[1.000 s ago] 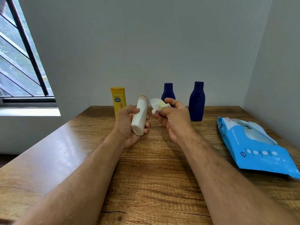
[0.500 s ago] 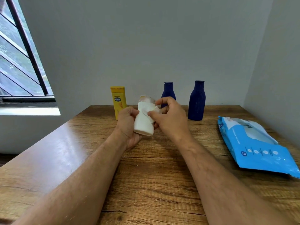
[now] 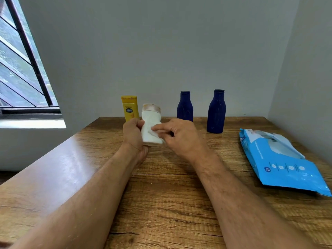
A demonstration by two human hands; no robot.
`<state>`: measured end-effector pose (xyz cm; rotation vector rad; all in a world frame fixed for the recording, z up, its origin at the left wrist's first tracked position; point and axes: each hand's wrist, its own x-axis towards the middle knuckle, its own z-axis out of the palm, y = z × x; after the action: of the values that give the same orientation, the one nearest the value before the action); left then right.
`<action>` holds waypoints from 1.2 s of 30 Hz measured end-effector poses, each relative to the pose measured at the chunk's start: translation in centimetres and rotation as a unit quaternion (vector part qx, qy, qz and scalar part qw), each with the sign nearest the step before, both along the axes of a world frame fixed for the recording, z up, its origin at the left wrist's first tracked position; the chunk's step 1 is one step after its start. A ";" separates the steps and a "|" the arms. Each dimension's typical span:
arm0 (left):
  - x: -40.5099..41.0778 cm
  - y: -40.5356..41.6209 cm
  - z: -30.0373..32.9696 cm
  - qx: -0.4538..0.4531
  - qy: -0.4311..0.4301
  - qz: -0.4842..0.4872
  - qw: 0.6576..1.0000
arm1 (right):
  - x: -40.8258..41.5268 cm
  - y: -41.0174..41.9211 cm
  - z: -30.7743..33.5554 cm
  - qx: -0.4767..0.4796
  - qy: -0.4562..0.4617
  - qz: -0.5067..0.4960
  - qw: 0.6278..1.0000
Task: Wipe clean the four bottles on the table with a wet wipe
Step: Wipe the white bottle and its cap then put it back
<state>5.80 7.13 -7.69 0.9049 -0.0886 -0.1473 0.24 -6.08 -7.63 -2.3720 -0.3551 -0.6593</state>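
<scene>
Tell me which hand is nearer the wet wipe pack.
Right. The right hand is at the white bottle, left of the wet wipe pack; the left hand is farther left.

- White plastic bottle (image 3: 150, 123) held above the wooden table (image 3: 161, 194), between left hand (image 3: 133, 135) and right hand (image 3: 181, 139)
- Yellow tube bottle (image 3: 129, 107) behind it, two dark blue bottles (image 3: 185, 106) (image 3: 216, 112) to the right
- Blue wet-wipe packet (image 3: 283, 162) lies far right on the table

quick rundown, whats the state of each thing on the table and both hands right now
white bottle: held off the table, upright, cap on
wet wipe: pressed against the white bottle
left hand: grips the white bottle
right hand: presses the wet wipe
yellow bottle: standing, capped
two blue bottles: standing, capped
wipes pack: lying flat, flap open
</scene>
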 end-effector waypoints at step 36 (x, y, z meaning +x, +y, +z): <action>-1.6 -1.5 0.0 0.307 -0.335 0.007 0.891 | 0.4 0.6 0.7 0.352 -0.151 -0.129 0.915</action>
<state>4.21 5.67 -7.72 1.5622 -0.7112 0.1717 0.68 -5.45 -6.96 -1.6319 0.0770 -1.0727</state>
